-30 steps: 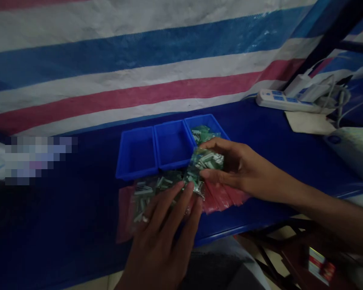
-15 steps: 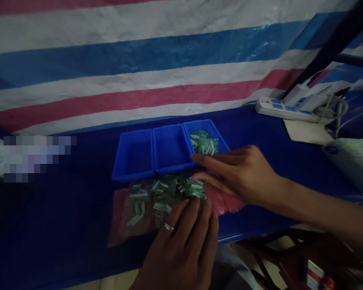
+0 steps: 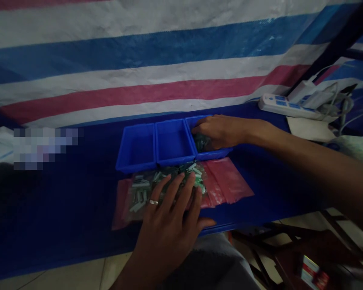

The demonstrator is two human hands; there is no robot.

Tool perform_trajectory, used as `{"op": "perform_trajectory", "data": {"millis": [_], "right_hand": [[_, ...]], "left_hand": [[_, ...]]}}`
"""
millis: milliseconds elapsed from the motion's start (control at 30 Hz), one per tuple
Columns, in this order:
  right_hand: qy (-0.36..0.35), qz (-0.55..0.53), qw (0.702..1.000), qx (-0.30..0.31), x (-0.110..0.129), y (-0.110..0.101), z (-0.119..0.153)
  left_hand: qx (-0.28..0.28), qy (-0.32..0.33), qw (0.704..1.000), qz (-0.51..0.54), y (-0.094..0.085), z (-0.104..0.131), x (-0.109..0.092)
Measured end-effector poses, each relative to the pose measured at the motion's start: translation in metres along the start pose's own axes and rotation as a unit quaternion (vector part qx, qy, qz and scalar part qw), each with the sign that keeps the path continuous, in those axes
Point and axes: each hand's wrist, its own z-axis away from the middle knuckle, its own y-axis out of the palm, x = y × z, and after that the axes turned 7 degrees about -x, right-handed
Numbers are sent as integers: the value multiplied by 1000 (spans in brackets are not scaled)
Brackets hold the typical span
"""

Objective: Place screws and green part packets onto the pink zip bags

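Note:
My left hand lies with fingers spread on a row of clear plastic bags holding white and green parts. It wears a ring. Under these bags are pink plastic bags, which show at both sides. My right hand is down inside the right-hand blue bin, its fingers curled on a clear bag of parts; the fingertips are partly hidden. Two more blue bins, a middle one and a left one, stand beside it in a row.
A white power strip with plugs and cables sits at the back right, near a beige flat piece. White material lies at the far left. A striped sheet hangs behind the table. Below right is a dark wooden stool.
My right hand has moved from beside the clear bags up into the right-hand bin. My left hand has spread its fingers and shifted slightly left over the bags.

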Motion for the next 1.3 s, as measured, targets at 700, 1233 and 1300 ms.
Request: {"op": "perform_trajectory", "data": {"millis": [700,1233,1300], "right_hand": [[-245,50,958,-140,76,-37,79],[-222,64,966,-112,85,-27,127],[-214,63,966,-130,87,-34,133]], "left_hand": [[-94,-171,970,142,-3,-19,13],[-53,-116,979,157,13,-33,-3],[-28,-74,988,134,15,-34,-4]]}}
